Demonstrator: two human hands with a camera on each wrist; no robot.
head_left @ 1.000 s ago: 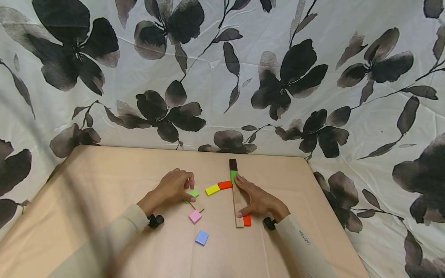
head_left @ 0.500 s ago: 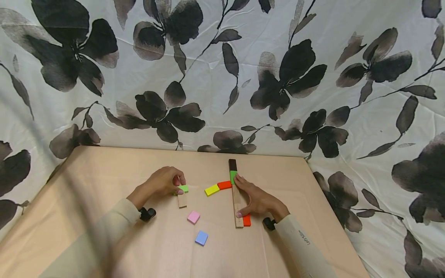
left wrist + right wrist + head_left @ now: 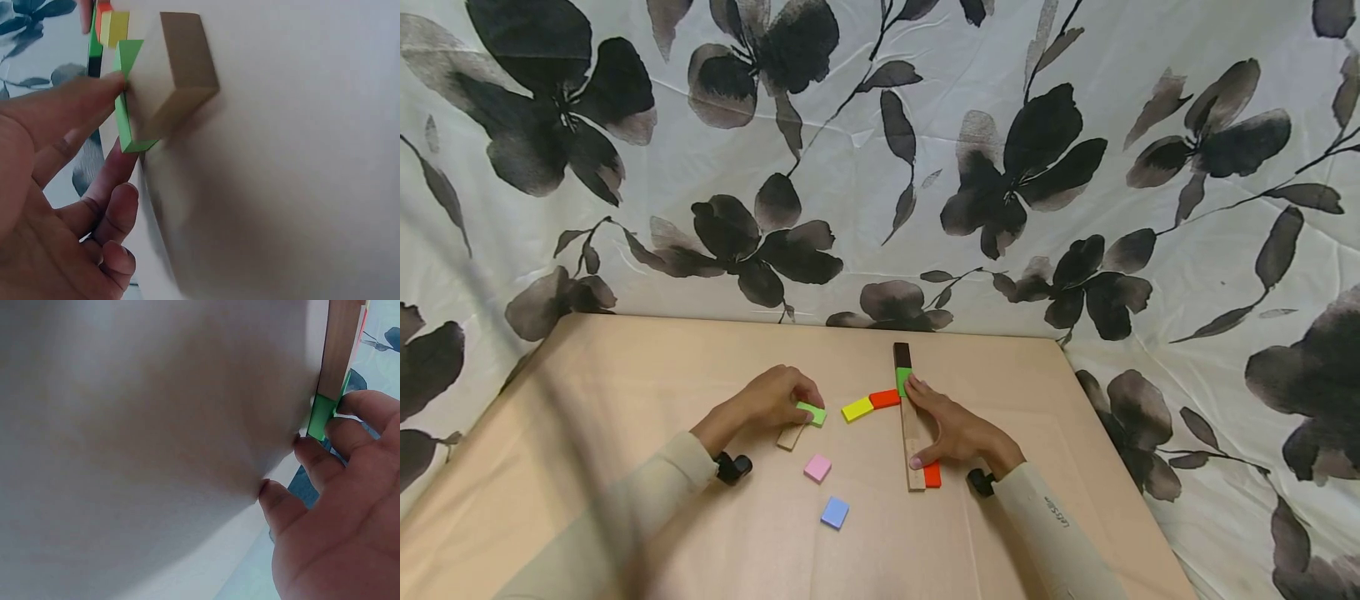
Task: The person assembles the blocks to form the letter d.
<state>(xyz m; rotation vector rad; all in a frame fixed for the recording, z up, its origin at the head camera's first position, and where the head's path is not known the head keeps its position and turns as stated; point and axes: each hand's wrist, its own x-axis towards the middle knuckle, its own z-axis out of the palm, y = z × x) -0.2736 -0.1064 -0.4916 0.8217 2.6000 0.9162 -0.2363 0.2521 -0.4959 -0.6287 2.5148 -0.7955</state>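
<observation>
My left hand [image 3: 769, 396] pinches a light-green block [image 3: 811, 414] between thumb and fingers, left of the middle of the table. A plain wooden block [image 3: 181, 69] sits right against the green one, tilted in the left wrist view. My right hand [image 3: 957, 429] rests along a long plain wooden strip [image 3: 914, 475], thumb near its close end and fingertips at a darker green block [image 3: 903, 381]. A black block [image 3: 902, 355] continues the line beyond that green block. One red block [image 3: 885, 399] and a yellow block [image 3: 857, 409] branch off to the left.
Another red block [image 3: 932, 476] lies beside the near end of the strip, partly under the right hand. Loose pink [image 3: 817, 468] and blue [image 3: 835, 512] blocks lie nearer on the table [image 3: 760, 550]. A flowered cloth [image 3: 880, 167] hangs behind the table's far edge.
The left hand moved left with the green and wooden blocks, away from the pink block, then partway back right, their angle turning. The right hand stays in place.
</observation>
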